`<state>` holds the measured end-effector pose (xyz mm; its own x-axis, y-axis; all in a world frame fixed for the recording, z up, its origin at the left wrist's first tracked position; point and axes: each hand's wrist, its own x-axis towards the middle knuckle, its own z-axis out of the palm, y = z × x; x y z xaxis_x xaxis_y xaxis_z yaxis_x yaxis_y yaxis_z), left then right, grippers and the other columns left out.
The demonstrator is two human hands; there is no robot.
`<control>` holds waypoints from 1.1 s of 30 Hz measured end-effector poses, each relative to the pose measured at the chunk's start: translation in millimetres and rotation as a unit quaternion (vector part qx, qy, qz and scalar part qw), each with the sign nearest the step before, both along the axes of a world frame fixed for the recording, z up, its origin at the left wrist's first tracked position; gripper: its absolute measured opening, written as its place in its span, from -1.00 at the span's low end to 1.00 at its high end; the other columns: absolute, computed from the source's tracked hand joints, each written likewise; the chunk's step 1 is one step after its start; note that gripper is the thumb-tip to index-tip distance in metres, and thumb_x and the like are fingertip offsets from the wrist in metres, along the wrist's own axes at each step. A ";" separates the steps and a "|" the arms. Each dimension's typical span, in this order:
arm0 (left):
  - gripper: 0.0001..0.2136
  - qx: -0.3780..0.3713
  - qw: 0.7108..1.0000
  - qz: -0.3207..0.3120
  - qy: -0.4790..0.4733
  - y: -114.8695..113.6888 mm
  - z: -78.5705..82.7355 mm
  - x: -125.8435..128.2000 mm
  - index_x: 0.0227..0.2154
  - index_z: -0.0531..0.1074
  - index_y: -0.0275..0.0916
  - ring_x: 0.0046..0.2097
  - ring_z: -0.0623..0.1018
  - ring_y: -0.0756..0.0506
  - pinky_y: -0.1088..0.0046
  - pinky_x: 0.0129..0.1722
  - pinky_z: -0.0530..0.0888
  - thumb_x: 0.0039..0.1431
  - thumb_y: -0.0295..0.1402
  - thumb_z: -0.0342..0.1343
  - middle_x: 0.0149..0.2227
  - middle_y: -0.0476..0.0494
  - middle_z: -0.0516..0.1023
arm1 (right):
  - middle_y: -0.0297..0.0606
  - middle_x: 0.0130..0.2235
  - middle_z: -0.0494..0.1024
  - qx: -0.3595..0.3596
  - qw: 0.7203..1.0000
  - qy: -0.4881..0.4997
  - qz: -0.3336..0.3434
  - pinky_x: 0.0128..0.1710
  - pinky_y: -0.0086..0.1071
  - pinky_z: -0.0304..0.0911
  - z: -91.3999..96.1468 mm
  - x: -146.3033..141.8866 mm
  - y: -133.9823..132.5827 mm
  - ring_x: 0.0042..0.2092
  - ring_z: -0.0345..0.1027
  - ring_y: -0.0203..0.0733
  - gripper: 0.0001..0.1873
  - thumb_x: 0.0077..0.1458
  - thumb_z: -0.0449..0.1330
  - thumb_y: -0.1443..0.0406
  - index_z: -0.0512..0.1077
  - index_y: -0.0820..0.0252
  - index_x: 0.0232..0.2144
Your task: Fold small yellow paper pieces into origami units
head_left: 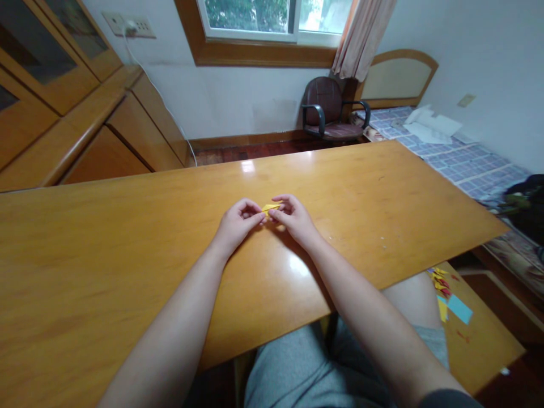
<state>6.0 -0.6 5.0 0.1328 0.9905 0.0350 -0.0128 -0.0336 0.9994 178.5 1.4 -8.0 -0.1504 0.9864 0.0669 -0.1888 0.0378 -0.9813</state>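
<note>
A small piece of folded yellow paper [271,208] is held between my two hands, just above the wooden table [127,249]. My left hand [240,222] pinches its left end between thumb and fingers. At the other end, my right hand [294,217] grips it with the thumb in front, the index finger arched over the top. Fingertips cover parts of the paper, so its full shape cannot be made out.
On a lower wooden surface [484,345] at the right lie several small folded yellow and red papers [441,283] and a blue paper sheet [460,309]. A brown armchair [323,105] stands beyond the table, beside a bed [463,156]. Cabinets [97,136] line the left.
</note>
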 end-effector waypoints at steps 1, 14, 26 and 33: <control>-0.70 -0.003 1.000 -0.001 -0.004 -0.1 0.1 -0.1 -0.41 0.37 -0.23 -0.39 0.57 -0.04 0.43 -0.32 0.50 -0.11 -0.23 0.36 -0.47 0.02 0.53 | -0.46 -0.45 0.47 -0.001 1.000 -0.001 0.001 -0.34 -0.40 0.33 -0.2 0.1 0.1 -0.42 0.40 -0.32 -0.57 -0.07 0.36 0.19 0.35 0.13 -0.15; -0.66 -0.028 0.999 0.009 -0.044 1.0 0.8 -3.0 -0.36 0.36 -0.26 -0.43 0.57 0.00 0.49 -0.39 0.48 -0.13 -0.27 0.39 -0.44 0.03 0.49 | -0.46 -0.47 0.51 -0.009 1.000 0.020 -0.007 -0.33 -0.37 0.37 2.3 2.2 -0.3 -0.41 0.44 -0.31 -0.53 -0.03 0.34 0.06 0.32 0.13 -0.14; -0.67 -0.032 0.999 -0.004 -0.040 0.0 1.6 -1.0 -0.37 0.36 -0.26 -0.43 0.57 0.00 0.49 -0.38 0.48 -0.10 -0.25 0.38 -0.46 0.02 0.51 | -0.47 -0.43 0.48 -0.016 1.000 -0.006 0.013 -0.38 -0.44 0.26 4.5 1.1 -1.4 -0.41 0.37 -0.35 -0.49 -0.10 0.38 0.21 0.35 0.16 -0.09; -0.67 -0.022 0.999 -0.017 -0.033 -0.2 1.1 -1.3 -0.32 0.40 -0.27 -0.40 0.59 -0.02 0.46 -0.36 0.50 -0.07 -0.23 0.36 -0.44 -0.01 0.55 | -0.47 -0.46 0.47 -0.022 1.000 -0.005 0.017 -0.37 -0.42 0.29 4.8 1.6 -1.4 -0.42 0.40 -0.33 -0.56 -0.07 0.33 0.23 0.34 0.15 -0.11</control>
<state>4.7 -0.8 6.1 0.1643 0.9864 0.0006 -0.0786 0.0125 0.9968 180.1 0.0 -3.2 -0.1846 0.9826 0.0227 -0.1792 -0.0109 -0.9837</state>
